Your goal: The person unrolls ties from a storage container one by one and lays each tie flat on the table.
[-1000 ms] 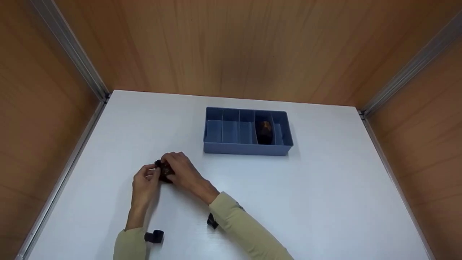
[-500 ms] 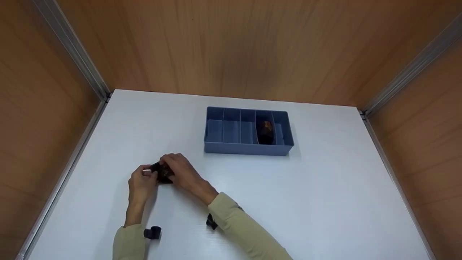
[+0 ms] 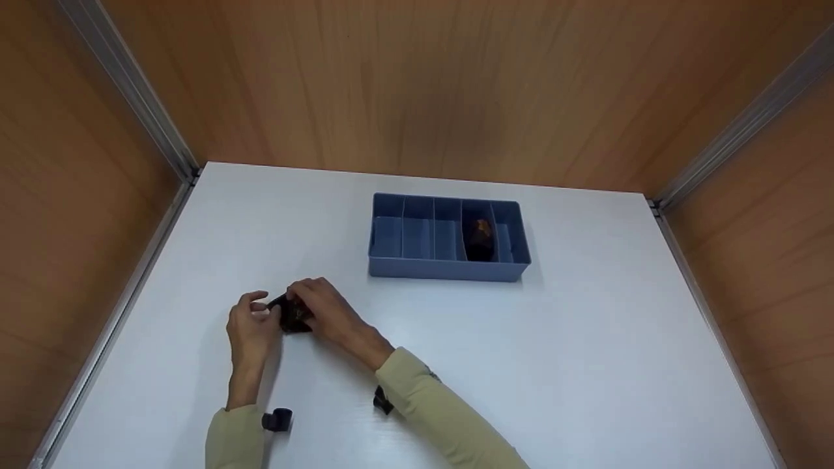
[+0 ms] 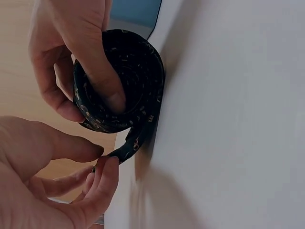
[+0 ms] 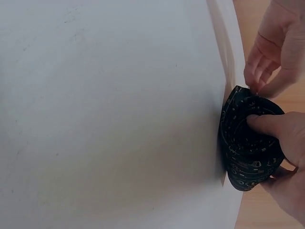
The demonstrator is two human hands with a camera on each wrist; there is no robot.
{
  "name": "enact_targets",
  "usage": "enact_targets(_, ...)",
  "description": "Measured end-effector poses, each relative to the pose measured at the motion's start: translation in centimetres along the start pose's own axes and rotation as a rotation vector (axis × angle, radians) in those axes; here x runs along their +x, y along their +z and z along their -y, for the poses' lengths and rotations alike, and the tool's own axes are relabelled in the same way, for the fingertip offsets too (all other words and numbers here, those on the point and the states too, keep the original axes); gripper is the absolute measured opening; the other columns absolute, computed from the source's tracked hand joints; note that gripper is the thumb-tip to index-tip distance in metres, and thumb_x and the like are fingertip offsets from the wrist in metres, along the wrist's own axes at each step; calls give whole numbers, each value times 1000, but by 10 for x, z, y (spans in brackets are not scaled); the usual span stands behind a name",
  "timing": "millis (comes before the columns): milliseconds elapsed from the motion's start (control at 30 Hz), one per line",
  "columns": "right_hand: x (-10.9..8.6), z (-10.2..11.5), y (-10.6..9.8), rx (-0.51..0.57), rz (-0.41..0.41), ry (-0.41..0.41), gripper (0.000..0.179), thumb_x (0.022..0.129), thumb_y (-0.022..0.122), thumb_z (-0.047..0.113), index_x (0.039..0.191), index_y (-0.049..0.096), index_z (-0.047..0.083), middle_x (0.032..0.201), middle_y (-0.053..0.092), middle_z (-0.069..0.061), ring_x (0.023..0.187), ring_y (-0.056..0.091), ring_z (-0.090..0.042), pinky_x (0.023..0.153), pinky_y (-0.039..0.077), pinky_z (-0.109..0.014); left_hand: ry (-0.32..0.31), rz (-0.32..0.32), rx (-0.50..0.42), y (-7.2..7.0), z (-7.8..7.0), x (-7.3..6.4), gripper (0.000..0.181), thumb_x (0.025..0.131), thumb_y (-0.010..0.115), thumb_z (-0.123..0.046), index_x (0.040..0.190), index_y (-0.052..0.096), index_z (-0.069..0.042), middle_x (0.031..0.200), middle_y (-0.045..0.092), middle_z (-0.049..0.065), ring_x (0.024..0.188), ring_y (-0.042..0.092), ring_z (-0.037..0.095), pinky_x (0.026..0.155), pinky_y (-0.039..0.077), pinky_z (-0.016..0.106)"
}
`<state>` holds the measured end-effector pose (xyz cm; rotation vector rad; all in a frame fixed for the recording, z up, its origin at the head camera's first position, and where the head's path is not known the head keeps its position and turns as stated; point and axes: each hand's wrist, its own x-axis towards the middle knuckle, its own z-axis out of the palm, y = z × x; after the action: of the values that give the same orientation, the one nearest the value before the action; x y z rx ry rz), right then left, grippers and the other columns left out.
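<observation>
A dark necktie (image 3: 291, 318) with small gold figures is rolled into a coil at the left of the white table. My right hand (image 3: 329, 312) grips this coil, its thumb pressed into the spiral and its fingers round the outside in the left wrist view. Beside it, my left hand (image 3: 251, 329) pinches the loose tail of the necktie (image 4: 128, 149) between thumb and fingertips. The coil stands on edge, close against the tabletop, in both wrist views. The right palm hides part of it from the head view.
A blue divided tray (image 3: 449, 269) stands toward the back of the table. One of its right-hand compartments holds a dark rolled item (image 3: 480, 244) with an orange-gold patch. Wooden panels (image 3: 417, 98) close off the back and sides. Black wrist cameras (image 3: 278, 420) stick out from the sleeves.
The left hand has drifted slightly left, drawing the necktie's tail a little out from the coil, and its index finger has lifted. The right hand has stayed nearly still on the coil.
</observation>
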<state>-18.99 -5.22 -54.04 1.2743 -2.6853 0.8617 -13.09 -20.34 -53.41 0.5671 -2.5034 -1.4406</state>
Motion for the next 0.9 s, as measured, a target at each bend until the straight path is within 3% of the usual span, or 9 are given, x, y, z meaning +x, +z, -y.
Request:
enact_targets(133,-1,-1,0,4,7,-1,42,89,77,-3,125,59,8,133,63,-5,123,55,-18,108,38,-20,17,-37,-34,3,-5,-1,34,96,63,0,128,59,12,115,51,27,99,67,45,64,43,11)
enact_targets(233,-2,-2,-1,14,5,-3,42,89,76,-5,125,58,8,132,63,-6,123,55,-18,108,38,-20,18,-31,-45,5,-7,0,31,96,62,-1,125,62,10,111,55,26,99,69,44,63,43,9)
enact_targets(467,-3,-6,-2,26,-3,-6,41,89,76,-5,124,57,8,130,63,-6,122,55,-19,108,38,-20,-13,71,-12,9,-5,4,28,101,58,-8,124,65,7,107,68,25,99,69,37,67,46,15)
enact_targets(700,-6,-11,-3,46,4,-4,42,89,77,-4,123,56,9,130,61,-6,122,55,-18,108,38,-20,-24,171,7,11,1,8,32,103,52,-7,129,61,9,116,66,27,107,66,38,76,49,23)
enact_targets(900,-10,-16,-6,58,-18,-16,41,91,77,-1,124,56,9,128,61,-5,119,55,-17,106,39,-18,-31,214,2,12,3,9,34,103,55,-6,131,59,10,119,64,28,109,65,38,82,51,28)
